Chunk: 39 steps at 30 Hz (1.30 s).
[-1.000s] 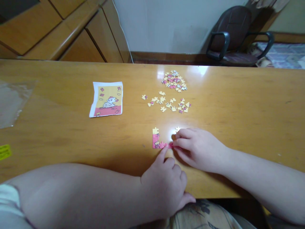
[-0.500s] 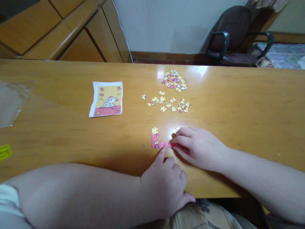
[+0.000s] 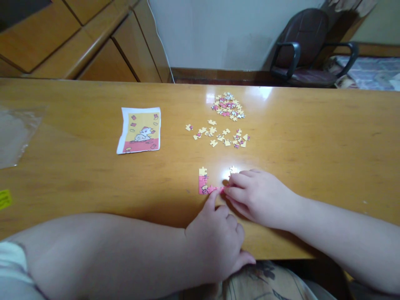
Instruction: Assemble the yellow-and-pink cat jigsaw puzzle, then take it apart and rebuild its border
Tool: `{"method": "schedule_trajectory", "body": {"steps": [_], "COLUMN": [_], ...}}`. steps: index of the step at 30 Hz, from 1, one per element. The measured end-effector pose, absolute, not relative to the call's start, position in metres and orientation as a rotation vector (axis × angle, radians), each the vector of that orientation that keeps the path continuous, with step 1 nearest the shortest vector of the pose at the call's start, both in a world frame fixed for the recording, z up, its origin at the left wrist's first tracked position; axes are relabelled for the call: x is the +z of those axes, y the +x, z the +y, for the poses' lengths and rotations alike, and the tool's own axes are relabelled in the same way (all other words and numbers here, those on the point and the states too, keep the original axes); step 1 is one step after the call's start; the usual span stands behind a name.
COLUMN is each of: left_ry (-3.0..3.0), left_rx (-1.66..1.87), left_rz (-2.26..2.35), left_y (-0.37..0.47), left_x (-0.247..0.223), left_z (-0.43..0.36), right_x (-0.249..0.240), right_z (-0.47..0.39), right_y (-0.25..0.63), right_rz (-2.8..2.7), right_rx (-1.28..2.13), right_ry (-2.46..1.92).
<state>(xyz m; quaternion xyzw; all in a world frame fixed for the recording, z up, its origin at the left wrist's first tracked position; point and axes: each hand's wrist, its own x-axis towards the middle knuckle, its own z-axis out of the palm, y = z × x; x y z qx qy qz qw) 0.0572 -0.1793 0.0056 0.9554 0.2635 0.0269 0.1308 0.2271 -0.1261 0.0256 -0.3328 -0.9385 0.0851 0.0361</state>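
Note:
Several joined jigsaw pieces (image 3: pixel 203 183) form an L-shaped corner in pink and yellow, flat on the table. The index fingertip of my left hand (image 3: pixel 220 237) presses on the pink bottom row; its thumb sticks out and the other fingers are loosely bent, with nothing held. At the right end of that row, my right hand (image 3: pixel 258 196) has its fingers closed over pink puzzle pieces, largely hidden beneath them. A pale yellow piece (image 3: pixel 232 170) shows just beyond the right fingers; whether it joins the row I cannot tell.
Loose yellow pieces (image 3: pixel 212 130) are scattered beyond my hands, with a denser pile (image 3: pixel 228 106) behind them. A printed picture sheet (image 3: pixel 142 131) lies to the left. Farther left are a clear plastic bag (image 3: pixel 15 137) and a yellow label (image 3: pixel 4 199). An armchair (image 3: pixel 306 46) stands past the table.
My right hand has shifted slightly, its fingers sitting a little lower, so more of the pale yellow piece shows. My left index finger still presses on the row.

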Motion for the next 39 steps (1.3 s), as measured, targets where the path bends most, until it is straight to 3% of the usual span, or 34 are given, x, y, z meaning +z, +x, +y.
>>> {"method": "schedule_trajectory", "body": {"steps": [23,39], "left_ry": [2.828,2.834], "left_rx": [0.350,0.283], "left_rz": [0.736,0.728], "left_y": [0.054,0.054], "left_x": [0.011,0.018], "left_z": [-0.179,-0.178], "right_x": [0.014,0.019], "right_z": [-0.122,-0.108], "right_y": [0.229,0.240], "right_rz": [-2.776,-2.776], "right_rx": [0.294,0.374], "right_ry": [-0.941,-1.174]}}
